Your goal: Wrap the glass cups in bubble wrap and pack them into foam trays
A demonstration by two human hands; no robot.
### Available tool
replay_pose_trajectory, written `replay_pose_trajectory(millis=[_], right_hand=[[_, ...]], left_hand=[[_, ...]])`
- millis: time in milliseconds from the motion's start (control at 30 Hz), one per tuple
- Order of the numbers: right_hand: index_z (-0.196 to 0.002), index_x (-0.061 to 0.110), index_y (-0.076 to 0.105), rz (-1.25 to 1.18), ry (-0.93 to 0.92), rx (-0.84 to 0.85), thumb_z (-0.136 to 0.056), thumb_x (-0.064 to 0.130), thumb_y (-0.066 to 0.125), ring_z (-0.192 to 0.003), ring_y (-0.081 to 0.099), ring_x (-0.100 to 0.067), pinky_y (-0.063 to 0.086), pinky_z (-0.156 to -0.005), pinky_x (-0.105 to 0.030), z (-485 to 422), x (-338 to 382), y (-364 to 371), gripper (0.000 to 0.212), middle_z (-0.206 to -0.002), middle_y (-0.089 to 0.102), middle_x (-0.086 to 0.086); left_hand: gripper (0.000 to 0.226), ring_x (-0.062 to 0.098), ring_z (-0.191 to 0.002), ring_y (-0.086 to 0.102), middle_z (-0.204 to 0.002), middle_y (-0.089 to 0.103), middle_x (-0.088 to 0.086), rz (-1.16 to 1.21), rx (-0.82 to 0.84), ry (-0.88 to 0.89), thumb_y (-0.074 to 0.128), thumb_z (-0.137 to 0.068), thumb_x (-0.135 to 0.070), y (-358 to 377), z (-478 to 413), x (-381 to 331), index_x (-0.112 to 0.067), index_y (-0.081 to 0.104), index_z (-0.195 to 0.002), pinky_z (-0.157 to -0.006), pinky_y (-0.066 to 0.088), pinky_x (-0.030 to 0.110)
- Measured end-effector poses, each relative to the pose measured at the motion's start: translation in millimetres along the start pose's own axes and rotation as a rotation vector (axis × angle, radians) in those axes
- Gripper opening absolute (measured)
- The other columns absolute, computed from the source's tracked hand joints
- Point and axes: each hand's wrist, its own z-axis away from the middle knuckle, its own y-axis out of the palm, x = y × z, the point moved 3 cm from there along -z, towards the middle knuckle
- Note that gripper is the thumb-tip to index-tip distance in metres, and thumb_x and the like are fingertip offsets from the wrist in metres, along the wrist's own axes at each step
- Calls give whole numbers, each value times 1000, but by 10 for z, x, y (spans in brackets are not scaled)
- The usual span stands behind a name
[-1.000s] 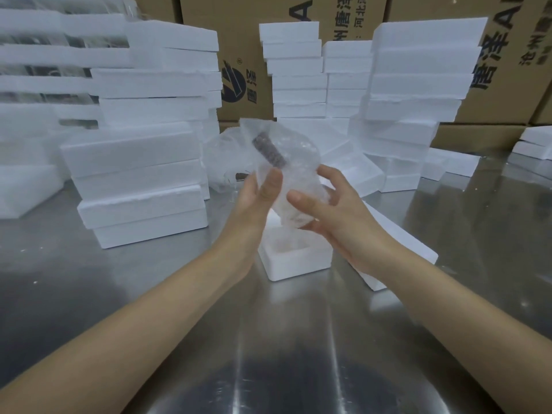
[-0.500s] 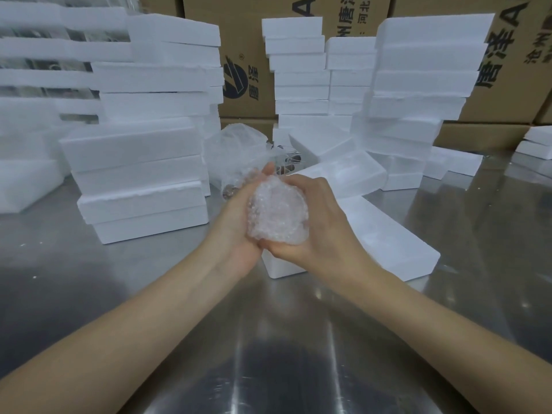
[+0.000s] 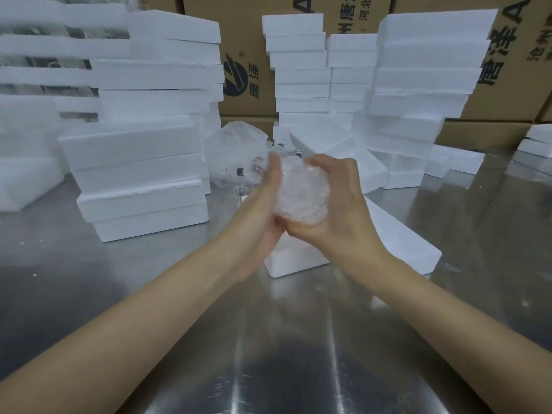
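- I see my left hand [image 3: 263, 216] and right hand [image 3: 337, 210] cupped together around one bubble-wrapped cup [image 3: 301, 195], a rounded, crinkly, translucent bundle held up above the table.
- The left palm presses flat against the bundle's left side, fingers fairly straight and pointing up; I can't see their tips clearly through the blur.
- The right hand's fingers [image 3: 325, 162] curl over the top of the bundle, the thumb tucked under it.
- Directly below the hands lies one open foam tray [image 3: 286, 261], white, grainy, rectangular, and just beside it on the right a long foam lid [image 3: 400, 234], flat on the brushed stainless-steel table [image 3: 89, 279].
- Behind the hands sits one loose heap of clear bubble wrap [image 3: 236, 153], glossy and wrinkled, with something small and dark inside that I can't make out.
- Foam blocks [image 3: 140, 162] stand in several stacks behind: at left a near stack of four, and others behind it and at centre and right; I can't count them exactly.
- Brown corrugated cartons [image 3: 245, 40] with black print form the backdrop.
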Motion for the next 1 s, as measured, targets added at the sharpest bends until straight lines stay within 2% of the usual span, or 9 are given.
replay_pose_trajectory(millis=[100, 233, 367, 500, 600, 700, 767, 833, 1000], right_hand=[[-130, 20, 46, 40, 14, 13, -62, 22, 86, -104, 48, 4, 43, -81, -6, 6, 24, 13, 79, -114, 32, 4], [-133, 17, 51, 211, -161, 130, -66, 26, 81, -110, 45, -25, 54, -75, -39, 31, 142, 44, 75, -113, 33, -2], [-142, 25, 37, 62, -164, 241, -83, 42, 64, -120, 39, -10, 42, -92, -20, 65, 165, 76, 67, -126, 36, 1], [-144, 28, 33, -80, 112, 271, -92, 36, 46, -126, 39, 4, 38, -103, -21, 74, 77, 120, 54, -139, 42, 10], [-123, 45, 48, -199, 177, 167, -89, 29, 36, -108, 54, 4, 43, -87, -12, 12, 58, 40, 39, -114, 60, 21], [-115, 38, 54, -301, 278, 92, -85, 22, 36, -85, 60, -25, 49, -72, -36, -36, -34, -15, 38, -94, 65, 1], [-119, 31, 53, -286, 277, 114, -87, 17, 38, -75, 57, -28, 48, -65, -38, -17, -53, -6, 38, -86, 65, -1], [-120, 34, 51, -266, 253, 157, -92, 12, 41, -66, 57, -7, 44, -57, -17, 17, -53, 35, 38, -82, 65, 14], [-131, 32, 48, -164, 235, 234, -99, 36, 47, -113, 52, 7, 41, -90, -7, 34, -11, 71, 33, -126, 58, 19]], left_hand=[[43, 18, -118, 61, -125, 65, 7, -175, 37, 21, 39, -99, -38, -24, 12, 108, -10, 56, -127, -102, 47, 34], [26, 22, -103, 67, -114, 68, 20, -264, -145, -60, 43, -100, -6, -152, 31, 153, -1, 62, -117, -83, 55, 33], [29, 32, -95, 69, -98, 72, 18, -386, -402, 68, 49, -85, 11, -262, 56, 38, -1, 69, -101, -87, 55, 48], [12, 4, -59, 58, -64, 66, -5, -758, -420, 294, 61, -85, -3, -215, 65, -71, -9, 67, -77, -54, 44, 19], [17, -6, -81, 63, -89, 71, -17, -786, -268, 311, 63, -90, -13, -95, 98, -97, -18, 67, -105, -67, 42, 6], [32, 0, -108, 60, -114, 68, -9, -698, -111, 264, 47, -101, -28, -25, 126, -93, -13, 60, -126, -88, 44, 13], [41, 9, -101, 62, -108, 69, 4, -811, -104, 298, 38, -102, -37, -27, 127, -87, -7, 62, -116, -90, 46, 29], [41, 20, -74, 57, -86, 63, 21, -952, -110, 348, 37, -103, -34, -61, 109, -85, -1, 61, -100, -73, 43, 36], [24, 3, -58, 47, -62, 56, -2, -1060, -194, 418, 47, -98, -7, -156, 84, -112, -12, 62, -79, -55, 34, 13]])
